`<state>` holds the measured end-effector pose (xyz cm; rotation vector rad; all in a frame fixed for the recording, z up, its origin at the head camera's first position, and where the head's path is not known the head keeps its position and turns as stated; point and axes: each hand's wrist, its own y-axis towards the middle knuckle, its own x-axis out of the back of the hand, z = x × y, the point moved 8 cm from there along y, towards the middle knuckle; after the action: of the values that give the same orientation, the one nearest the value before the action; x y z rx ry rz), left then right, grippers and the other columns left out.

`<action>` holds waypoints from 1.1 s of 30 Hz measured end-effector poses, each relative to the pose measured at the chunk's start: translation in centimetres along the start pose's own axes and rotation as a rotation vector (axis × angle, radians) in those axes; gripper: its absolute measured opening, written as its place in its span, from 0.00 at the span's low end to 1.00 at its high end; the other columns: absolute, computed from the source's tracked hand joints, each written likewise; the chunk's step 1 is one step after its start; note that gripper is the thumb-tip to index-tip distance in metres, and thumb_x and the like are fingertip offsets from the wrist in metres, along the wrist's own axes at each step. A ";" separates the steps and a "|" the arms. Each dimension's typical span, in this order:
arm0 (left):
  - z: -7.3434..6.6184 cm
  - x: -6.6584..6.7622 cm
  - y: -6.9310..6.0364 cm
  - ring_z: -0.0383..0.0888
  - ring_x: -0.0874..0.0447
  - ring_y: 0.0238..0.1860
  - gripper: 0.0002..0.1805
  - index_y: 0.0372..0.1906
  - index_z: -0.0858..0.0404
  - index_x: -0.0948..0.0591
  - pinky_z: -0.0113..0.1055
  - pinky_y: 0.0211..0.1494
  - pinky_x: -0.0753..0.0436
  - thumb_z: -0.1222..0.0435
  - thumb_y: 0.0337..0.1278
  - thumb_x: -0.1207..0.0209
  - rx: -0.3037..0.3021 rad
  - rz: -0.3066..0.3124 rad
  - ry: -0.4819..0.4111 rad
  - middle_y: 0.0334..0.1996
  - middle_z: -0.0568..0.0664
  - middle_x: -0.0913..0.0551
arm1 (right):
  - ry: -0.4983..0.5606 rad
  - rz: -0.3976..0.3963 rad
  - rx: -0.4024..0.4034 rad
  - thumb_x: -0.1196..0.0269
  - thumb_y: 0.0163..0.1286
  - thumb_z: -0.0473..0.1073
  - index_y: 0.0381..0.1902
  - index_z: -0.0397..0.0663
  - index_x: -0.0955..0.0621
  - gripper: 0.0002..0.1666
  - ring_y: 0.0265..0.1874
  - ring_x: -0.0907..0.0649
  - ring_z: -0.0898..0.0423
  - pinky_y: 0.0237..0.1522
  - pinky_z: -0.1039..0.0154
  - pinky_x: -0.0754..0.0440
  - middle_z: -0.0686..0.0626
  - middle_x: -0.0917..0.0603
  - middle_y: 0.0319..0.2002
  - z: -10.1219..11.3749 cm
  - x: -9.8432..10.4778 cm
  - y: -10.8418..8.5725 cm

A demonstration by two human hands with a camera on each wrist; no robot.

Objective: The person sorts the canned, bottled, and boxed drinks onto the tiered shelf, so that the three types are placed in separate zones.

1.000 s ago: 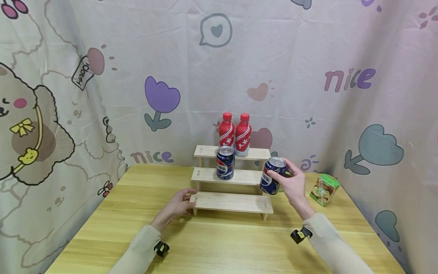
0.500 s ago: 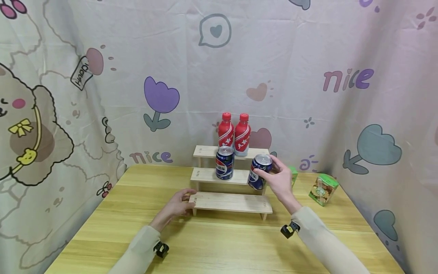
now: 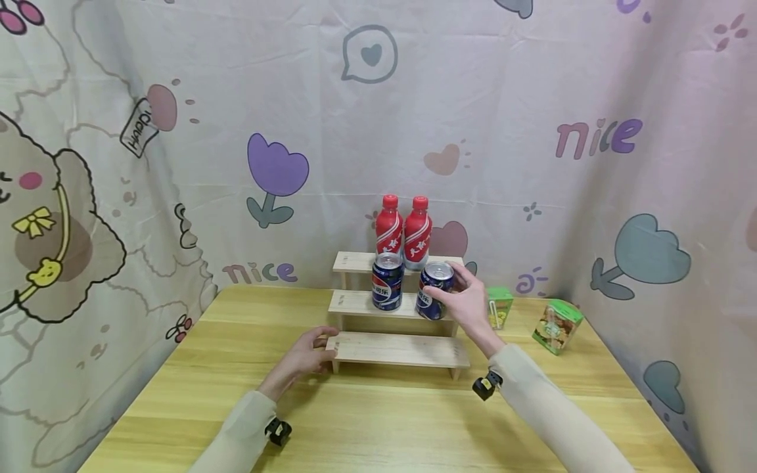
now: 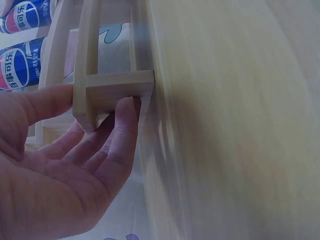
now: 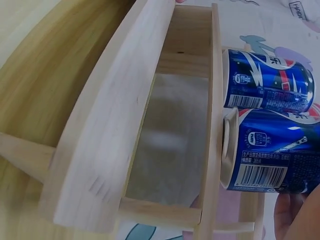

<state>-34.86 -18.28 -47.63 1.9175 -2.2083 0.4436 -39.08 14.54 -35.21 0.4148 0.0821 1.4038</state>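
A three-step wooden display stand [image 3: 399, 348] is on the table. My left hand [image 3: 307, 353] grips the left end of its lowest step; in the left wrist view the thumb [image 4: 50, 102] lies on the board and fingers reach around the end. With my right hand [image 3: 470, 307] I hold a blue cola can [image 3: 434, 299] at the right part of the middle step. In the right wrist view this can's base [image 5: 230, 150] is close to the step; contact is hard to tell. To its left, another blue cola can [image 3: 387, 286] stands upright on the same step.
Two red bottles, one left [image 3: 388, 226] and one right [image 3: 417, 231], stand on the top step. Right of the stand are two green-topped drink cartons, one near my right hand [image 3: 500, 307] and one farther right [image 3: 557, 327]. A printed curtain [image 3: 378, 131] hangs behind the table.
My right hand has carried the cola can left, from beside the stand to the middle step, near the other can. A carton behind that hand has come into view. The left hand stays put.
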 end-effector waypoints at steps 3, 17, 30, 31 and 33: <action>-0.1 -0.1 0.0 0.49 0.16 0.40 0.26 0.62 0.63 0.26 0.44 0.33 0.16 0.74 0.58 0.40 0.000 -0.001 -0.002 0.56 0.67 0.21 | -0.002 0.025 0.005 0.20 0.47 0.48 0.64 0.52 0.25 0.45 0.55 0.18 0.49 0.59 0.53 0.21 0.45 0.18 0.58 0.2 -0.6 0.2; 0.0 -0.1 0.1 0.48 0.17 0.40 0.26 0.62 0.63 0.26 0.43 0.33 0.16 0.75 0.58 0.41 0.005 -0.003 -0.005 0.56 0.66 0.21 | -0.044 0.072 0.037 0.20 0.46 0.50 0.59 0.54 0.22 0.41 0.52 0.16 0.52 0.57 0.55 0.19 0.47 0.15 0.54 0.7 -2.6 1.5; 0.3 -0.2 0.3 0.48 0.17 0.41 0.25 0.62 0.62 0.26 0.41 0.32 0.16 0.74 0.58 0.41 0.015 -0.003 -0.023 0.55 0.64 0.20 | -0.039 0.107 0.036 0.21 0.47 0.50 0.60 0.54 0.22 0.41 0.54 0.17 0.51 0.58 0.53 0.20 0.47 0.16 0.55 0.6 -3.1 2.0; 0.3 -0.1 0.3 0.48 0.17 0.41 0.25 0.62 0.62 0.26 0.41 0.32 0.16 0.74 0.58 0.41 0.016 0.000 -0.025 0.55 0.64 0.20 | -0.034 0.110 0.039 0.21 0.48 0.49 0.60 0.54 0.22 0.40 0.54 0.17 0.51 0.59 0.53 0.20 0.47 0.16 0.55 0.6 -3.1 2.1; 0.2 -0.1 0.2 0.49 0.17 0.41 0.25 0.63 0.63 0.27 0.41 0.32 0.16 0.74 0.59 0.41 0.011 0.007 -0.026 0.56 0.66 0.21 | -0.026 0.112 0.045 0.21 0.48 0.49 0.59 0.54 0.22 0.39 0.54 0.17 0.51 0.59 0.52 0.20 0.47 0.16 0.55 0.6 -3.2 2.1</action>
<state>-35.06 -18.21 -47.87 1.9324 -2.2343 0.4358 -41.44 11.53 -34.51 0.4807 0.0697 1.5085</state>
